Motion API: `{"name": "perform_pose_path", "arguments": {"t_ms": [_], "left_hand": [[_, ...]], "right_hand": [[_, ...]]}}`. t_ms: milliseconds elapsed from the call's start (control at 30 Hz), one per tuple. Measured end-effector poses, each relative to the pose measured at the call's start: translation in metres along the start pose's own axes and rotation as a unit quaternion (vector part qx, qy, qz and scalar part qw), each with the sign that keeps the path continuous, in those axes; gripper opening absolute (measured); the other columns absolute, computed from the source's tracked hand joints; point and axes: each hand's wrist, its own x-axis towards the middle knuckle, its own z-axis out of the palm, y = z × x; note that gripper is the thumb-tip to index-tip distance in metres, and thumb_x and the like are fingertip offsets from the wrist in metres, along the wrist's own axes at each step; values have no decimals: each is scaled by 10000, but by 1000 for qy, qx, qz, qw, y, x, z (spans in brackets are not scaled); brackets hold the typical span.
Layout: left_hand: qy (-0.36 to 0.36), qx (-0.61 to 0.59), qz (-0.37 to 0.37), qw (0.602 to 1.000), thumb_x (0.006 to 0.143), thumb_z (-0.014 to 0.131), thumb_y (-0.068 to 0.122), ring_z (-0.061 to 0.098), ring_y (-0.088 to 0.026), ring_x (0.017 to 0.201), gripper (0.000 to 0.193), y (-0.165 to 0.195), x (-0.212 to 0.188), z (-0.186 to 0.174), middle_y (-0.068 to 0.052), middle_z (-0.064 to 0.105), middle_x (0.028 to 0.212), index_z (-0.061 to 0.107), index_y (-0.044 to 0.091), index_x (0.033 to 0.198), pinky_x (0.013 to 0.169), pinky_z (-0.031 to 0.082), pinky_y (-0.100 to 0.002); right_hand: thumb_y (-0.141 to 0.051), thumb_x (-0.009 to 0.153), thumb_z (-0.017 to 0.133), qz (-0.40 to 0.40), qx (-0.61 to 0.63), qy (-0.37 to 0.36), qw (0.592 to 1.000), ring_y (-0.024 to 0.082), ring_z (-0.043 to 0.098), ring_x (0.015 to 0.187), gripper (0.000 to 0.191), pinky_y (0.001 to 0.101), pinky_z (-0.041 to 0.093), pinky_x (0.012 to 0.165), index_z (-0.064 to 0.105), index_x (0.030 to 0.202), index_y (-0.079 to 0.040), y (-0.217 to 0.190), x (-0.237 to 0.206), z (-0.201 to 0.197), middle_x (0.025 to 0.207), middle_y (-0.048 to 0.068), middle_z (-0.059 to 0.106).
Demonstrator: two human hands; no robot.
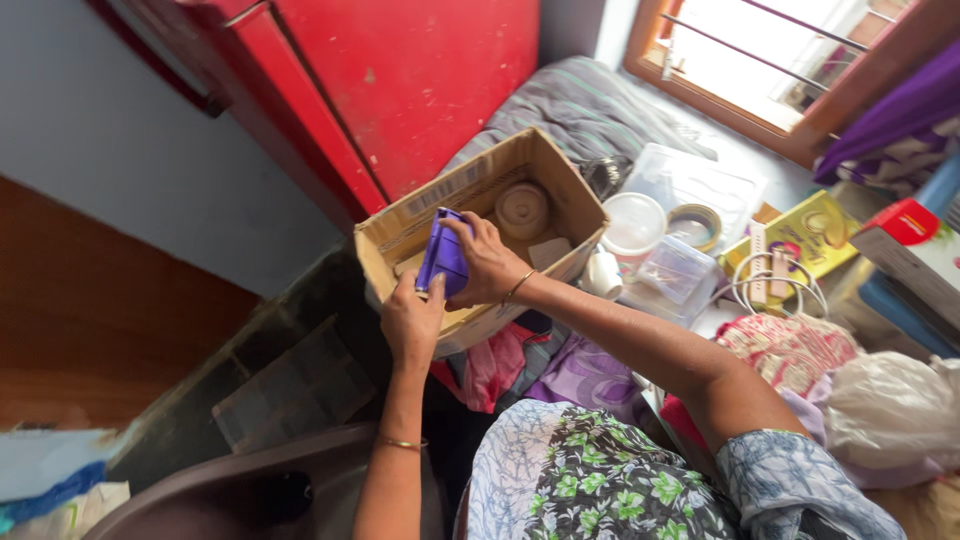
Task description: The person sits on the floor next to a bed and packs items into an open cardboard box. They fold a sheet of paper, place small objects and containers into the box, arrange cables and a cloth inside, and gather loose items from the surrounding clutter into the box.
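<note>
Holding a small purple plastic piece (443, 255) with both hands, right over the near edge of an open cardboard box (392, 240). The right hand (487, 262) comes in from the right and wraps its fingers over the top and far side of the piece, thumb side toward the box, so that grip is closed around it. The left hand (412, 318) sits just below, fingertips pinching the lower edge of the same piece, so it's clamped from underneath too. The purple thing looks like a folded or angled bit of plastic, kind of wedge shaped, solid violet with a lighter sheen on one face; can't tell exactly what it is since the fingers cover a good part of it. Inside the box there's a round tan lid or bowl (522, 208) and a pale flat piece (549, 251), both well clear of the hands. Beside the box on the right sit a white round tub (633, 222), a roll of tape (695, 226) and a clear plastic container (678, 268). A red cabinet door (400, 80) stands behind the box. Each wrist has a thin gold bangle, and a brown plastic chair (250, 490) shows at the bottom left.
</note>
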Motion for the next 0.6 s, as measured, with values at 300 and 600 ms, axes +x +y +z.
{"name": "perform_pose_path", "arguments": {"t_ms": [300,600], "left_hand": [[78,-6,110,991,925,745,108,747,-288,751,235,-17,-16,-4,-175,708,950,687,-45,1094,640,619,-372],[114,3,153,982,938,748,90,760,-286,857,281,-32,-31,-4,-187,689,1118,684,-58,1168,693,657,-328]], "right_hand": [[-222,819,843,-63,-65,121,989,334,616,1255,562,425,505,1057,630,1321,-90,62,-32,-119,1321,155,652],[-459,760,827,351,-222,-129,900,322,650,1221,666,458,536,1015,680,1381,-271,228,-144,-185,1341,150,667]]}}
